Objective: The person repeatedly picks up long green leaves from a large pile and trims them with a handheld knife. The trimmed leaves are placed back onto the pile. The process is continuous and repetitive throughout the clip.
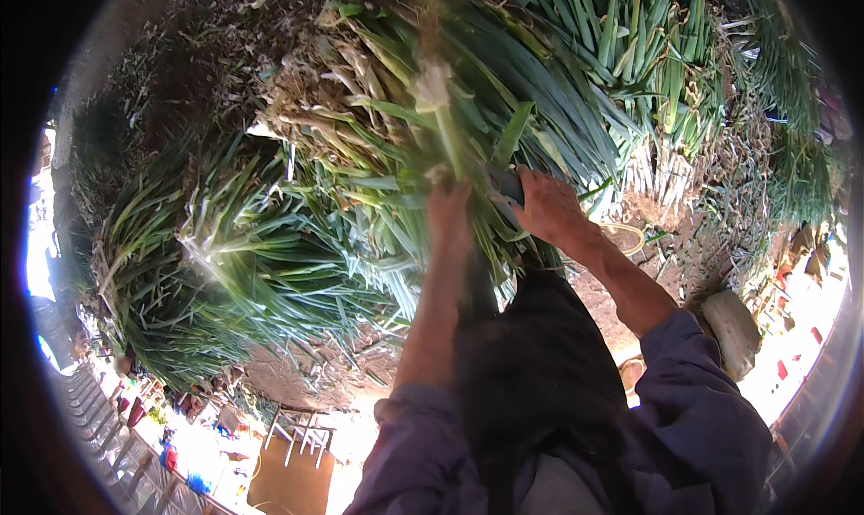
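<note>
Blurred at the middle of the head view, my left hand is closed around a green onion stalk, whose pale root end points up, away from me. To its right, my right hand holds a dark, flat-looking thing among long green leaves; what it is I cannot tell. Below and between the hands, leaves hang over my dark-clothed legs. A large heap of onion stalks with brown, dry roots lies just beyond both hands.
Leafy onions spread over the ground at left. An upright bundle with white stems stands at right, near a yellowish hoop. A pale stone-like block lies by my right elbow. Behind me are a stool and a brown board.
</note>
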### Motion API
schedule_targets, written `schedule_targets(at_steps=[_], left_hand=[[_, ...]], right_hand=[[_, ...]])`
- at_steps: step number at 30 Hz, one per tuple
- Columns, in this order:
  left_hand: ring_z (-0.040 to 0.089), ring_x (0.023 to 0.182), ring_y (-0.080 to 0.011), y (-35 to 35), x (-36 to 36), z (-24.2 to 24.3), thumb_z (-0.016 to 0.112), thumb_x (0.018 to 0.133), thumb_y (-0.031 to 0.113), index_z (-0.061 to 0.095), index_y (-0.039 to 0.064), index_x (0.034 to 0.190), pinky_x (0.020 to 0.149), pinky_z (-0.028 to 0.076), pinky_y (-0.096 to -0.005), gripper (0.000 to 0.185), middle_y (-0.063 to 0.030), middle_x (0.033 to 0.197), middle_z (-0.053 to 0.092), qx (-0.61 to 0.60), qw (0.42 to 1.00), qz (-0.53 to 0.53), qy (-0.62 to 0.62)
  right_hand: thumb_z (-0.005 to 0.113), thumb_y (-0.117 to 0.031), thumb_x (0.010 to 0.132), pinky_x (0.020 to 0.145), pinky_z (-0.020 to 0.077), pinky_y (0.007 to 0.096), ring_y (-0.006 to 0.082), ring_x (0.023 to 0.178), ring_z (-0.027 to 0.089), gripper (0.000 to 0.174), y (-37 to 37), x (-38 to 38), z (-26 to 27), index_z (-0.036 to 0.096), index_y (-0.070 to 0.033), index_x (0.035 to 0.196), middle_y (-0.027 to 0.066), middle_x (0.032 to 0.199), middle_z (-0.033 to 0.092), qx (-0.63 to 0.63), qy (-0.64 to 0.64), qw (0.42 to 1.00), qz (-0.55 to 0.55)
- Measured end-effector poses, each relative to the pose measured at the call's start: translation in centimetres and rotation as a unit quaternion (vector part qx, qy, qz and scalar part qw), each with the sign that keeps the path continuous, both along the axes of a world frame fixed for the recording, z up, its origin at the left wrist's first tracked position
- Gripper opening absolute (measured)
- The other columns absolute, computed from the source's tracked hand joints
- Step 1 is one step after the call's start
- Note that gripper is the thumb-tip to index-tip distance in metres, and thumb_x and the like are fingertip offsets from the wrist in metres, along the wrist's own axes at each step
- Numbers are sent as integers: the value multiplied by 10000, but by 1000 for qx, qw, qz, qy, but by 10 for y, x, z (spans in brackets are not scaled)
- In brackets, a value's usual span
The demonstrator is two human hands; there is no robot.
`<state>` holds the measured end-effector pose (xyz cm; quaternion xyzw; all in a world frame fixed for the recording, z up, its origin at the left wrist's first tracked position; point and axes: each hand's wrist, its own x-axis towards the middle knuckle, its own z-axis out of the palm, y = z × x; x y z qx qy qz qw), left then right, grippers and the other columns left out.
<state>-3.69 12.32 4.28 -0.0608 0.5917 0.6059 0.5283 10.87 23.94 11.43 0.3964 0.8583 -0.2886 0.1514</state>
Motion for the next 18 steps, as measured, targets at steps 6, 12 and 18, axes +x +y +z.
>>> schedule_targets(at_steps=[6, 12, 18], left_hand=[[573, 937, -142, -3, -4, -6, 669, 967, 143, 495, -16, 1450, 786, 492, -283, 538, -98, 1111, 609, 12, 1000, -6, 10], [608, 945, -163, -2, -5, 0, 677, 975, 155, 455, -12, 1482, 802, 519, -300, 578, -101, 1142, 614, 6, 1000, -27, -6], [652, 924, -205, 6, -6, 1, 682, 969, 128, 495, -24, 1410, 789, 558, -352, 503, -116, 1174, 630, 21, 999, -32, 18]], right_hand=[[705, -271, 895, 847, 557, 523, 433, 968, 706, 391, 38, -55, -31, 557, 12, 1121, 244, 1017, 712, 9, 23, 999, -22], [627, -171, 850, 767, 596, 487, 409, 916, 741, 292, 76, -102, -65, 628, 63, 1025, 271, 969, 726, 92, 81, 992, -29], [605, -209, 885, 808, 593, 487, 408, 961, 729, 276, 108, -120, -56, 680, 1, 1048, 217, 1011, 744, 26, 30, 998, -55]])
